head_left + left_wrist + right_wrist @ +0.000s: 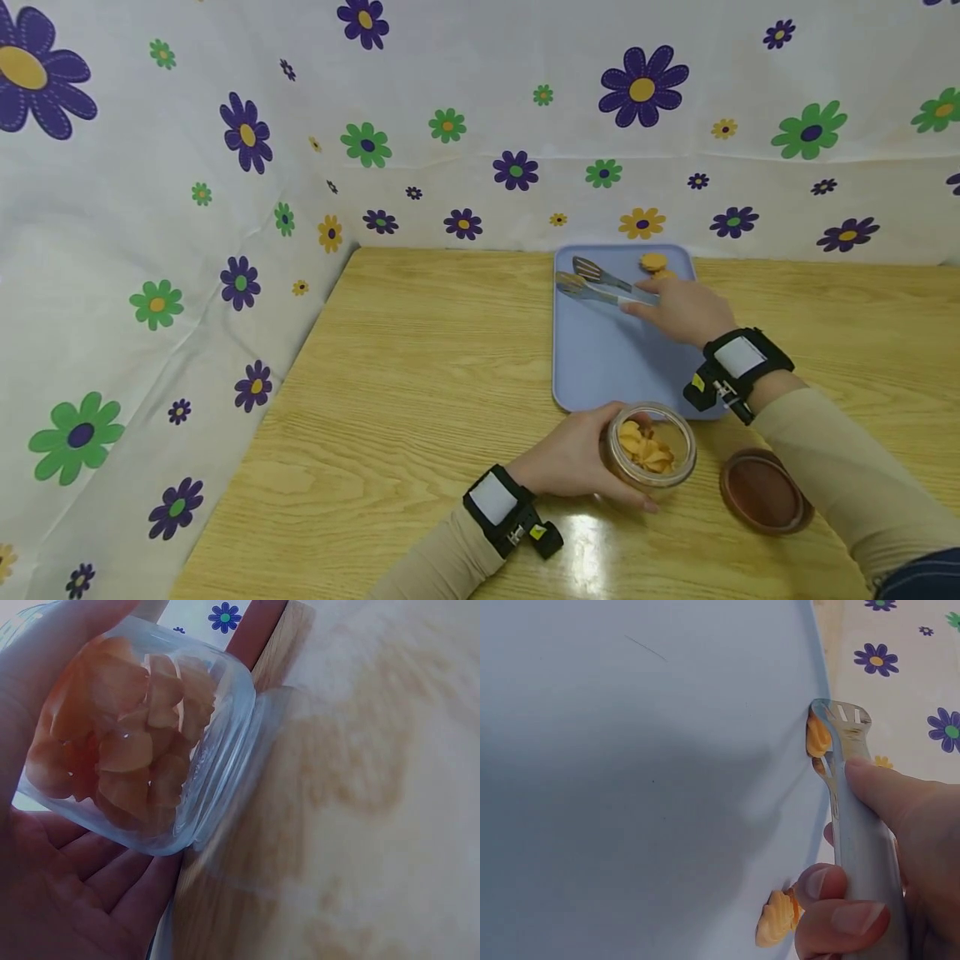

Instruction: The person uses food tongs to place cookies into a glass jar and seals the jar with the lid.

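Observation:
My left hand (573,458) grips a clear glass jar (686,454) from its left side, with the thumb and fingers around the wall. Inside are several golden ridged cookies (139,742), and the jar's mouth is uncovered. My right hand (686,310) holds metal tongs (866,855) by their pale handle over the blue tray (600,358). Spread apart, the slotted tong tips lie near the tray's far left corner. One cookie (819,736) shows at the tips; whether they pinch it I cannot tell. More cookies (653,262) lie near the far edge beside my right hand.
A brown round lid (765,492) lies on the wooden table (390,358), right of the jar and close to my right sleeve. Flower-patterned white cloth (480,100) rises behind the table and along its left side.

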The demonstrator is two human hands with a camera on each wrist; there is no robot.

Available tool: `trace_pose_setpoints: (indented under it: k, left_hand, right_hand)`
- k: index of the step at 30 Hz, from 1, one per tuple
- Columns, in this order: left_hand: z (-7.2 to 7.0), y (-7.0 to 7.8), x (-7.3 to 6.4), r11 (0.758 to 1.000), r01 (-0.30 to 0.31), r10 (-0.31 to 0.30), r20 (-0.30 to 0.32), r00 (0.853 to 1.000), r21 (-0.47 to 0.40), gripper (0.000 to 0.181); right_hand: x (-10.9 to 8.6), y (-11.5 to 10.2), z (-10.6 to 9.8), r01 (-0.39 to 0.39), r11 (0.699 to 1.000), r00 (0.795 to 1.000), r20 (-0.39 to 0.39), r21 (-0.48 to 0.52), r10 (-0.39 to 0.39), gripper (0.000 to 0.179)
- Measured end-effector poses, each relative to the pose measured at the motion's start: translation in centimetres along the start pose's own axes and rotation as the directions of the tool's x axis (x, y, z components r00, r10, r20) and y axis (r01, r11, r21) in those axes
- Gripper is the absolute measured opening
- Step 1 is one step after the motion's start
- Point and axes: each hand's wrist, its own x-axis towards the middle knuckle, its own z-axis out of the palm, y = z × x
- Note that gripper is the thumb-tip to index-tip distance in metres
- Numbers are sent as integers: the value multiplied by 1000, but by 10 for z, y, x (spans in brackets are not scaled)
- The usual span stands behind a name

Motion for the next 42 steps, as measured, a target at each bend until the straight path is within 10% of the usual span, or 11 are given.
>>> trace_pose_setpoints:
  k: [20, 35, 42]
  left_hand:
    - [0, -2, 0, 1000, -2, 2, -9, 1000, 12, 87]
    - [0, -2, 0, 1000, 28, -28, -19, 999, 1, 84]
    - [3, -1, 3, 1000, 26, -26, -13, 1000, 4, 86]
  right_hand:
    - [-44, 17, -26, 57, 998, 997, -53, 25, -56, 93]
    - [-130, 32, -69, -11, 999, 993, -117, 51, 17, 91]
    - [-167, 32, -87, -35, 994, 960, -272, 104, 62, 72]
